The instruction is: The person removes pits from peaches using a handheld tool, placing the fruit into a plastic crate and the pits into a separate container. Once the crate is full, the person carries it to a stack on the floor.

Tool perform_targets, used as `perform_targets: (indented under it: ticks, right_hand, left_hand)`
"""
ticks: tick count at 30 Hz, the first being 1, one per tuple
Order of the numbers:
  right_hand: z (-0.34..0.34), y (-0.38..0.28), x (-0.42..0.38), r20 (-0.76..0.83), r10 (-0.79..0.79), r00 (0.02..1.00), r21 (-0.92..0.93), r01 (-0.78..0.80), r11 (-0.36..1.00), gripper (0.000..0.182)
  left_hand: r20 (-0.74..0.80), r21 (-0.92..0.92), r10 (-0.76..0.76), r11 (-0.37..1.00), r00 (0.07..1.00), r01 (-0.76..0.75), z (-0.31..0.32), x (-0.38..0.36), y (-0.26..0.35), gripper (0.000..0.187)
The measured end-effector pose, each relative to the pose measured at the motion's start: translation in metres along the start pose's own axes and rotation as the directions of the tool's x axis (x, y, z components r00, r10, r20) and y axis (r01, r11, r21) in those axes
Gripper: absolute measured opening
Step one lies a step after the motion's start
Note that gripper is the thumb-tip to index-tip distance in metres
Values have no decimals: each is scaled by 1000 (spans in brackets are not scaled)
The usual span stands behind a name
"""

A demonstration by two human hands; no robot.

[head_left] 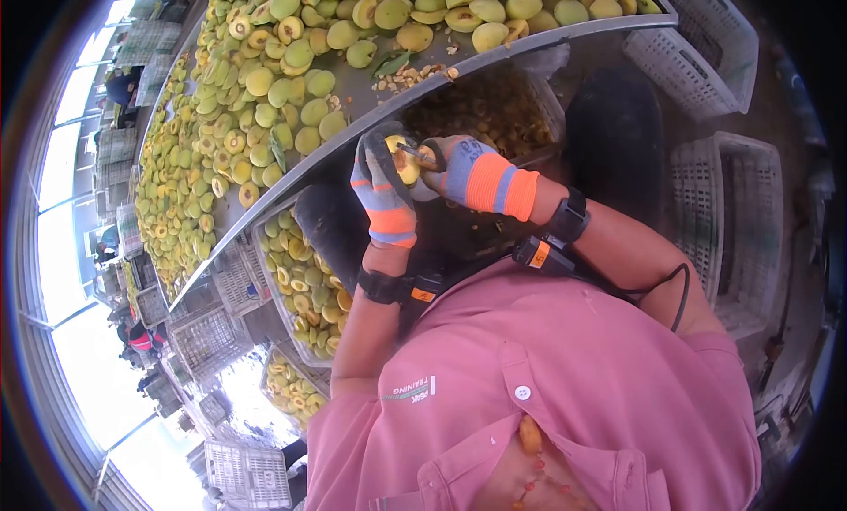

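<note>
My left hand [379,180], in a grey, orange and blue glove, is closed around a halved yellow stone fruit [406,167], which looks like a peach. Its cut face points toward my right hand [476,171], gloved alike. The fingers of that hand are wrapped round a small pitting tool [427,155], whose dark metal end touches the fruit's cut face. Most of the handle is hidden by the glove. Both hands are just off the near edge of the metal table [353,96], above my lap.
Halved green-yellow fruit [291,70] is heaped over the table, with loose pits [410,77] near its edge. Under it sits a container of brown pits [481,110]. A crate of fruit halves [304,282] stands left of my legs, and white plastic crates [728,229] stand at right.
</note>
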State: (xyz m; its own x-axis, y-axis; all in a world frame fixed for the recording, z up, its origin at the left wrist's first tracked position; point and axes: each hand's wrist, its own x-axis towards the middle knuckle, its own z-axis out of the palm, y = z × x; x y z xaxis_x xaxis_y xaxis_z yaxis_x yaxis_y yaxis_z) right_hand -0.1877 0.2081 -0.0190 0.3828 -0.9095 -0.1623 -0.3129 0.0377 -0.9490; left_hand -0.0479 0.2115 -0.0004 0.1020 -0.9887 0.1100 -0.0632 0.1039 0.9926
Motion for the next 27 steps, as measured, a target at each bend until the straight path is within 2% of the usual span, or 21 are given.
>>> perform_targets:
  ticks: [2, 4, 7, 10, 11, 13, 14, 16, 17, 19, 22, 24, 27]
  right_hand:
    - [0, 1, -1, 3, 9, 1000, -2, -9, 1000, 21]
    - [7, 12, 2, -25, -58, 998, 20, 58, 998, 20]
    - [8, 15, 1, -6, -75, 997, 101, 75, 992, 19]
    - [9, 20, 3, 18, -108, 994, 105, 106, 989, 18]
    - [11, 23, 4, 21, -127, 992, 89, 124, 988, 18]
    - [-3, 0, 1, 35, -53, 998, -86, 55, 995, 18]
    - [-8, -9, 1, 36, -17, 999, -174, 23, 985, 19]
    - [-6, -6, 3, -53, -117, 992, -307, 95, 947, 20]
    - [-5, -3, 6, -93, -171, 981, -373, 125, 919, 20]
    - [-5, 7, 9, -71, -142, 987, -393, 103, 914, 22]
    - [-8, 7, 3, -69, -135, 988, -343, 103, 934, 23]
    - [-1, 8, 2, -64, -131, 989, -269, 109, 957, 23]
    - [5, 22, 5, -36, -31, 999, -111, 27, 993, 23]
  left_hand:
    - [-17, 0, -2, 1000, 1000, 2, 6, -1, 2, 31]
    - [-36, -10, -17, 1000, 999, 16, 8, -3, 2, 29]
    - [27, 285, 162, 945, 986, -163, 4, -3, -5, 27]
    - [39, 340, 191, 921, 981, -193, -1, -3, -13, 27]
    - [3, 271, 143, 953, 990, -138, 0, -3, -15, 26]
    - [-57, 125, 39, 992, 998, -32, 5, -3, -11, 24]
    - [-70, 106, 52, 993, 996, -44, 8, -1, -10, 23]
    - [-96, 67, 82, 995, 992, -76, 12, 4, -6, 22]
    - [-108, -19, 16, 1000, 994, -18, 13, 6, -7, 22]
    - [-115, -185, -128, 977, 985, 105, 15, 5, -12, 21]
    - [-135, -251, -188, 956, 973, 150, 19, 4, -15, 22]
    - [-167, -171, -150, 978, 974, 122, 17, 7, -25, 22]
    - [-155, 88, -70, 993, 985, 85, 18, 7, -24, 20]
